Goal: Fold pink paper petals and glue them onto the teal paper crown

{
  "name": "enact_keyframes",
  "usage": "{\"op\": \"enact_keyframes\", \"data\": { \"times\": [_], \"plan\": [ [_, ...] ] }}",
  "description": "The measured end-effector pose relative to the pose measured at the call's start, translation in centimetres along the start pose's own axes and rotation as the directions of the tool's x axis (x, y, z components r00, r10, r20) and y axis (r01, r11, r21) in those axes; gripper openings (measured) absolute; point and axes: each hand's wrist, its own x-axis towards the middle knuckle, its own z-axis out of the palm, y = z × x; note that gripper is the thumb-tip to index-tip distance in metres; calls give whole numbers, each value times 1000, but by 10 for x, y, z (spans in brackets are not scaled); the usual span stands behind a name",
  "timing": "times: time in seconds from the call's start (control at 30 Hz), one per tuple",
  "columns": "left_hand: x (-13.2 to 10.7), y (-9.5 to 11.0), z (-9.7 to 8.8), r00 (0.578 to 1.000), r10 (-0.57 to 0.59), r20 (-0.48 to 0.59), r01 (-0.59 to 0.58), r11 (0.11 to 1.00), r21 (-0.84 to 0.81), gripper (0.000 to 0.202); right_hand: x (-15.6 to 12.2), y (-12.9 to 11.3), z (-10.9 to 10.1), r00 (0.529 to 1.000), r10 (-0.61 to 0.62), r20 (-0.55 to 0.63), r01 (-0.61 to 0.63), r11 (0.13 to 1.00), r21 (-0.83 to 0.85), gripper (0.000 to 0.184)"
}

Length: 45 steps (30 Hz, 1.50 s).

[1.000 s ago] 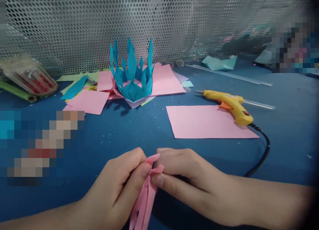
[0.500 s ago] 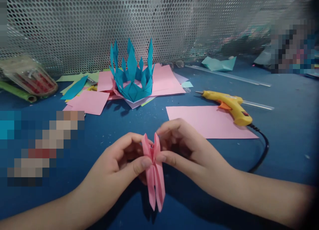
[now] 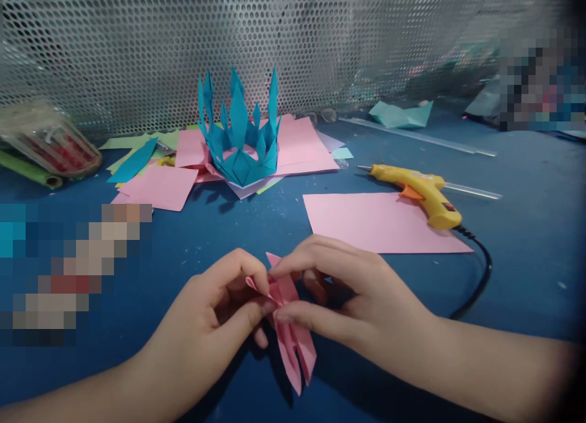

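A folded pink paper piece [image 3: 293, 337] is held between both hands above the blue table, tilted, with two long pointed ends hanging toward me. My left hand [image 3: 229, 301] pinches a narrow upper flap of it between thumb and forefinger. On the other side, my right hand [image 3: 339, 289] grips the fold with its thumb in front and fingers over the top. The fingertips cover part of the upper folds. Beyond the hands stands a blue folded-paper crown [image 3: 245, 160] with tall pointed spikes.
A yellow glue gun [image 3: 412, 188] lies across a pink paper sheet [image 3: 357, 224] at right, its black cord [image 3: 485, 282] curving toward me. Clear glue sticks [image 3: 421, 136] lie behind. Paper sheets [image 3: 160, 188] surround the crown. A clear jar [image 3: 55, 145] sits at left, before a perforated metal panel [image 3: 151, 57].
The pink paper has turned, its lower ends swinging right. Its upper flaps have spread apart, the left one bent toward my left hand. My right fingers have moved over its top.
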Motion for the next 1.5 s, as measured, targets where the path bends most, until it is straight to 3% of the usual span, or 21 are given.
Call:
{"op": "enact_keyframes", "data": {
  "times": [0.2,0.33,0.43,0.53,0.7,0.8,0.9,1.0,1.13,1.3,1.4,1.5],
  "plan": [
    [6,3,2,997,-69,-28,66,992,-107,11,6,2,2,967,251,35,-251,929,273,31],
    [8,1,0,989,-143,-50,131,973,-192,54,6,2,3,939,342,35,-331,869,368,35],
    [6,-2,-1,987,-160,-26,152,968,-199,66,5,0,5,925,376,56,-361,823,439,33],
    [5,-3,-2,984,-177,-5,171,960,-223,61,5,-3,7,918,391,69,-370,777,510,33],
    [7,1,1,977,-210,-35,196,949,-246,37,5,-3,11,922,375,97,-358,732,580,30],
    [10,6,2,974,-225,-25,211,942,-260,29,2,0,12,944,328,37,-290,769,569,27],
    [11,8,1,962,-272,-10,264,942,-209,18,-1,0,10,966,243,-87,-200,918,341,21],
    [8,7,-1,968,-247,-48,241,965,-107,8,-2,-3,7,977,170,-133,-149,977,151,17],
    [3,6,2,988,-100,-118,100,995,-5,12,-3,-5,6,989,76,-128,-70,996,52,15],
    [3,7,6,982,1,-188,11,998,63,13,-8,0,8,937,-246,-247,207,963,-173,15],
    [3,7,7,983,38,-181,-25,997,70,17,-12,2,9,909,-383,-163,338,908,-248,20],
    [2,5,8,985,85,-151,-71,993,95,21,-14,4,11,913,-395,-106,368,906,-210,28]
  ]
}}
